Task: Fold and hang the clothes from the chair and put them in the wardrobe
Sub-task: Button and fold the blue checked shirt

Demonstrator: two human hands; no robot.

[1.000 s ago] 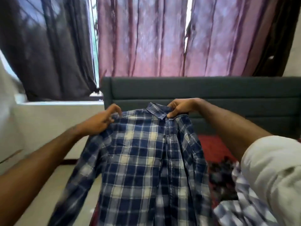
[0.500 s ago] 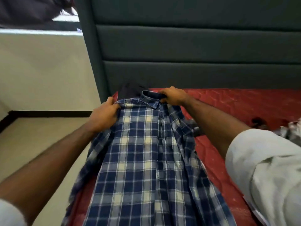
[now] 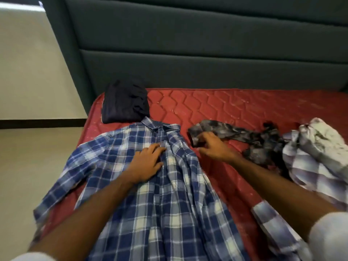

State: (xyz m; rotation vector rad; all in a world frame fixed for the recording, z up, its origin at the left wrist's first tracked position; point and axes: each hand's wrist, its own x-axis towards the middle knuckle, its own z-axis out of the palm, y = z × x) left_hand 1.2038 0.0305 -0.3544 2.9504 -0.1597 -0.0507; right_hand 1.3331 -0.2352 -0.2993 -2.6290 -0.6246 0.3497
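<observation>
Blue-and-white checked cotton shirt (image 3: 150,194) lies front-up on the red quilted mattress (image 3: 226,110). It looks light, soft and limp. Left hand (image 3: 148,162) presses flat on its chest, fingers spread; right hand (image 3: 211,147) pinches the grey mottled garment (image 3: 226,129) just beside it. Shoulders seem the best hold.

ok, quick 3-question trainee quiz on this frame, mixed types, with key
1. True or false: the blue plaid shirt lies spread on the red mattress.
2. The left hand is: A) pressing flat on the shirt B) holding a hanger C) out of view.
3. Fill in: the right hand is touching the grey mottled ____.

Key: 1 true; 2 A; 3 garment. Whether its fingers grip it cannot be told.
</observation>
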